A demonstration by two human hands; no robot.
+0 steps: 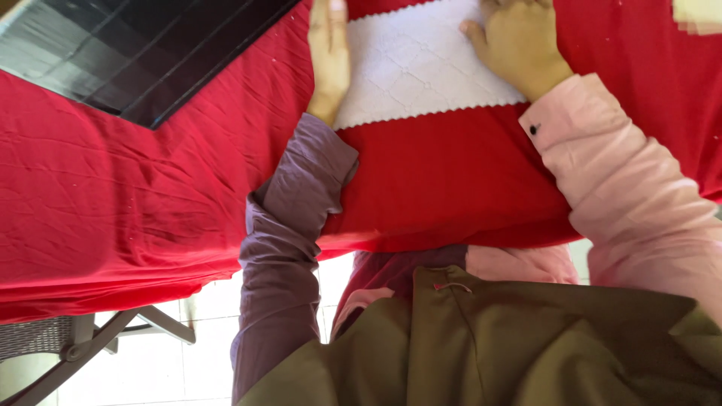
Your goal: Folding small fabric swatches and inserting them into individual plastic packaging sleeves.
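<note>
Fingertips of both hands cut off; white cloth point(421, 68) partly out of view.

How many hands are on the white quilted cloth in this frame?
2. The left hand lies flat along the left edge of the white quilted cloth; the right hand presses on its upper right part. The frame's top edge cuts off both hands' fingertips.
</note>
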